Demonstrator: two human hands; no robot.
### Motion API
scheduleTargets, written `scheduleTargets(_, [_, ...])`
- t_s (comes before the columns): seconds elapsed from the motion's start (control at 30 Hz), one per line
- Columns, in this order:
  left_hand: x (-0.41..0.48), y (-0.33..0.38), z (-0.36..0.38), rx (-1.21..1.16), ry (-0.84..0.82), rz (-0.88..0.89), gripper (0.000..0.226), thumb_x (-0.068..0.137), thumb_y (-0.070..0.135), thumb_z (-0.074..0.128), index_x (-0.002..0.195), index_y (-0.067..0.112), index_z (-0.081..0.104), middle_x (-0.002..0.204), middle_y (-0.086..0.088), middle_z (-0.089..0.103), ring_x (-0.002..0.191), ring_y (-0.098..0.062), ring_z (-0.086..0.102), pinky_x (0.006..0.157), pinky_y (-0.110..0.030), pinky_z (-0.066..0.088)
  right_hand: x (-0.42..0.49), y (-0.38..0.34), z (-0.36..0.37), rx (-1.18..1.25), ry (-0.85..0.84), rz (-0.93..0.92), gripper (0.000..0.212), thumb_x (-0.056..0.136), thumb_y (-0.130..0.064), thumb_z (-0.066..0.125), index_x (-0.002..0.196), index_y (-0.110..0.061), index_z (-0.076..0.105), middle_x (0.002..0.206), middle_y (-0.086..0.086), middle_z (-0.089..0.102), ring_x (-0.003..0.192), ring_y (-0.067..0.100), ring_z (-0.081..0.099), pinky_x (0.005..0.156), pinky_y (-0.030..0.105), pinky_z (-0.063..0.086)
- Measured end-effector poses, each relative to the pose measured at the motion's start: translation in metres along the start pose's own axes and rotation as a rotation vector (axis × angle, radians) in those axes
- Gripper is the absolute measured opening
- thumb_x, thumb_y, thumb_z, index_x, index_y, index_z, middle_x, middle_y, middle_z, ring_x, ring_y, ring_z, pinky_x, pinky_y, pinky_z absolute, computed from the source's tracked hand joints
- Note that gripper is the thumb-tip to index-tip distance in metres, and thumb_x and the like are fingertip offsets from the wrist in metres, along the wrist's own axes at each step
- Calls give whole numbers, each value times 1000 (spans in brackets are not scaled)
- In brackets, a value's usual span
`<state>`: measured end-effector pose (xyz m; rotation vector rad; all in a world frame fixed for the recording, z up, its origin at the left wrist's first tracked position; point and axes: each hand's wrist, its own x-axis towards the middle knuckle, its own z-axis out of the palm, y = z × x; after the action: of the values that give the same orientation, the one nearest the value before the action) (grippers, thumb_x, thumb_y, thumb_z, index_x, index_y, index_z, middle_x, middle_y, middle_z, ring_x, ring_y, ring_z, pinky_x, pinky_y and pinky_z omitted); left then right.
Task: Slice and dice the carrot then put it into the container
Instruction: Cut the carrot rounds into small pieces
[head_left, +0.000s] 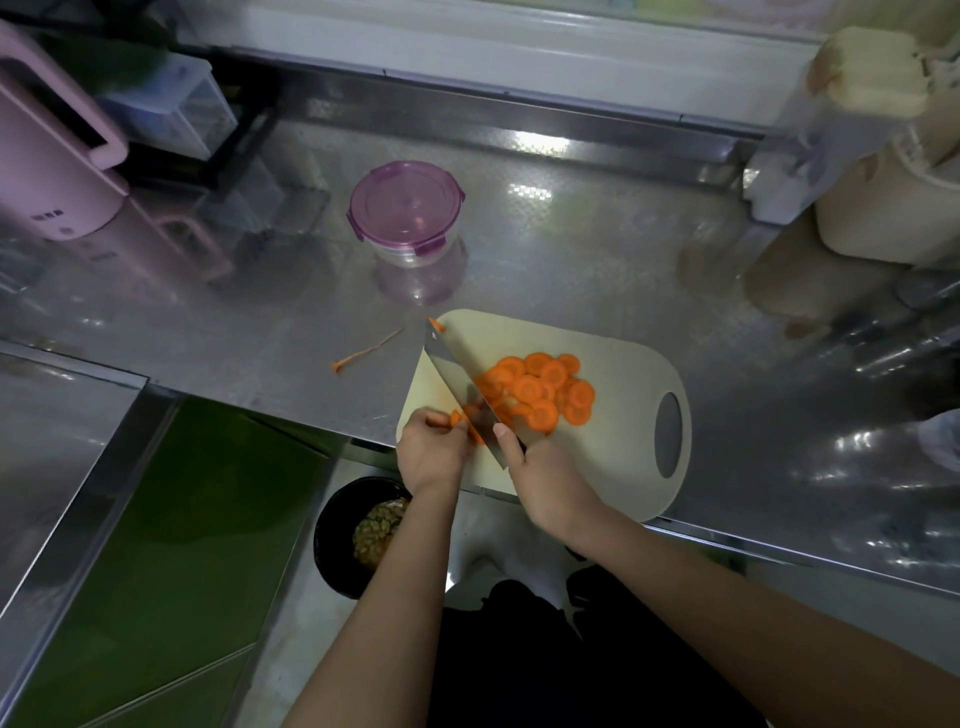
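A pile of round carrot slices lies on the cream cutting board at the counter's front edge. My left hand pinches the short remaining carrot stub on the board's left side. My right hand grips the handle of a broad cleaver, forefinger along the blade; the blade stands against the stub, tip pointing away from me. A round glass container with a purple clip lid, closed, stands further back on the counter.
A thin carrot tail lies on the steel counter left of the board. A pink kettle stands back left, a beige appliance back right. Below the counter edge a black bin holds scraps.
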<state>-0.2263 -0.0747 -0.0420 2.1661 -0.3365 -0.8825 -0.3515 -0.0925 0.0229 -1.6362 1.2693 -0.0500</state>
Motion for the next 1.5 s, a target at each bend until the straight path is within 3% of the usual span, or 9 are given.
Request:
scheduleTargets(0.17, [-1, 1, -1, 10, 10, -12, 19, 77, 25, 69, 70, 20, 53, 70, -2, 69, 73, -24, 67, 72, -43, 56, 2, -3, 0, -4, 1, 20, 54, 100, -45, 33, 128, -4, 51, 74, -20, 37, 64, -6, 37, 56, 5, 33])
scheduleTargets(0.3, [-1, 1, 0, 2, -3, -19, 17, 77, 25, 68, 71, 20, 53, 72, -2, 69, 74, -24, 67, 73, -43, 56, 1, -15, -2, -22, 13, 162, 53, 101, -18, 38, 149, -6, 19, 96, 4, 49, 84, 20, 51, 58, 26, 34])
scheduleTargets(0.43, [0, 2, 0, 9, -3, -33, 18, 77, 23, 69, 70, 20, 52, 72, -2, 69, 74, -24, 67, 74, -42, 56, 10, -8, -1, -276, -69, 94, 68, 96, -2, 37, 152, -13, -1, 118, 19, 46, 85, 27, 48, 53, 30, 29])
scheduleTargets(0.73, [1, 3, -1, 39, 1, -22, 20, 78, 21, 70, 68, 21, 52, 74, -2, 68, 78, -26, 66, 75, -40, 55, 13, -10, 11, -69, -38, 234, 52, 101, -15, 32, 151, -11, 15, 96, 19, 46, 65, 21, 42, 54, 30, 36])
scheduleTargets(0.9, [3, 2, -2, 22, -21, -44, 14, 76, 22, 70, 71, 20, 56, 73, -1, 69, 77, -26, 67, 75, -42, 56, 9, -7, 10, 0, -32, 83, 49, 100, -41, 35, 124, -3, 54, 108, 9, 62, 100, 26, 59, 91, 39, 47])
scheduleTargets(1.13, [-5, 11, -6, 33, -6, -44, 9, 75, 15, 64, 74, 19, 57, 79, -3, 67, 83, -27, 65, 78, -36, 54, 18, -18, 11, 37, -23, 200, 44, 102, -23, 36, 144, -12, 35, 95, 10, 54, 90, 24, 55, 73, 29, 41])
scheduleTargets(1.23, [-2, 6, -4, 2, -29, -48, 14, 72, 24, 69, 70, 20, 55, 73, -3, 69, 76, -28, 67, 75, -43, 56, 23, -15, -5, 28, -48, 121, 42, 100, -41, 39, 98, -7, 64, 84, 2, 56, 76, 16, 52, 70, 20, 41])
scheduleTargets(1.3, [-2, 4, -3, 19, -25, -45, 16, 75, 26, 70, 70, 20, 55, 73, -2, 69, 76, -27, 68, 74, -43, 56, 28, -13, -13, -60, -25, 101, 54, 99, -47, 37, 59, -12, 47, 60, 2, 47, 55, 14, 43, 51, 20, 32])
scheduleTargets(1.5, [-8, 13, -6, 66, -5, -14, 21, 79, 26, 70, 70, 21, 52, 71, 0, 68, 78, -24, 67, 78, -39, 54, 23, -11, -15, -66, 43, 37, 60, 98, -47, 36, 50, -12, 37, 52, 7, 42, 51, 18, 42, 54, 31, 33])
